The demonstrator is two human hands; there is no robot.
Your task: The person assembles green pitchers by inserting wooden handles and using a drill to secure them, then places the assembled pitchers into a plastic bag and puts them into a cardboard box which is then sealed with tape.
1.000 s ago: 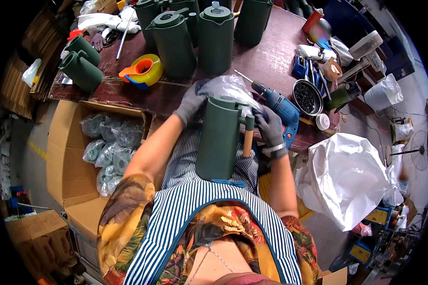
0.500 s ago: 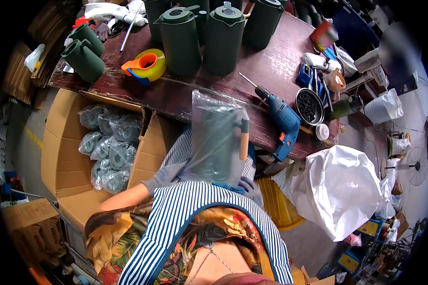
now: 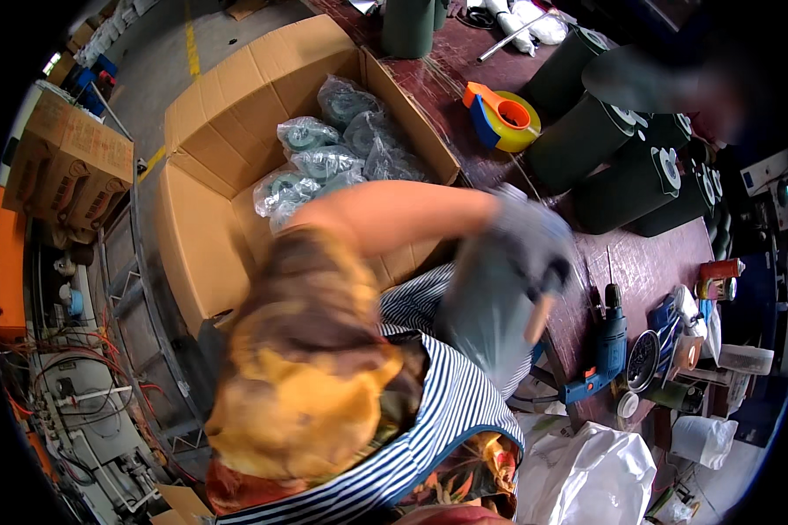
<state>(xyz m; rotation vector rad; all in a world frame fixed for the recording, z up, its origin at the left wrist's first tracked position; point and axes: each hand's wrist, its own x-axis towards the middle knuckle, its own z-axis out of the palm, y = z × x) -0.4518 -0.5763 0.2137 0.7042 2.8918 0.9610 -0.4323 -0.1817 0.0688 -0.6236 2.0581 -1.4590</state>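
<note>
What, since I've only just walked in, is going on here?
A person in a striped apron has a gloved left hand over the upper part of a dark green jug, seemingly in clear plastic; blur hides the exact grip, and the right hand is out of sight. An open carton beside them holds plastic-wrapped items. More green jugs and a blue drill are on the table.

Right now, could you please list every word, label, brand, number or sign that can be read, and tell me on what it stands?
None can be read clearly enough to quote.
Brown carton at the left: dark side printing, too small and blurred.
Blue drill: any marking is too small.
Bagged green jug: blurred, no readable text.
</note>
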